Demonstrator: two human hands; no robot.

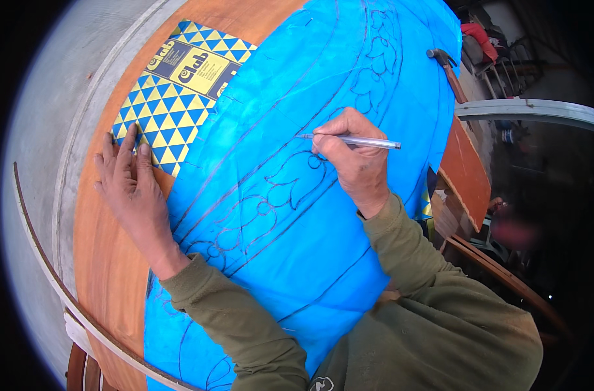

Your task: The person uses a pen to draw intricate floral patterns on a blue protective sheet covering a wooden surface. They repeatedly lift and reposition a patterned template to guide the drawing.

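Note:
A large bright blue sheet lies over a wooden board, marked with long dark lines and a band of drawn flowers and leaves. My right hand grips a clear pen in a pinch, its tip on or just above the sheet beside one of the long lines. My left hand lies flat with fingers apart at the left, on the wood and the lower edge of a blue and yellow triangle-patterned paper. That paper meets the sheet's left edge.
Bare brown wood shows left of the sheet. A hammer rests at the sheet's upper right edge, near a curved pale strip. A thin curved strip runs along the lower left. An orange-brown panel stands at right.

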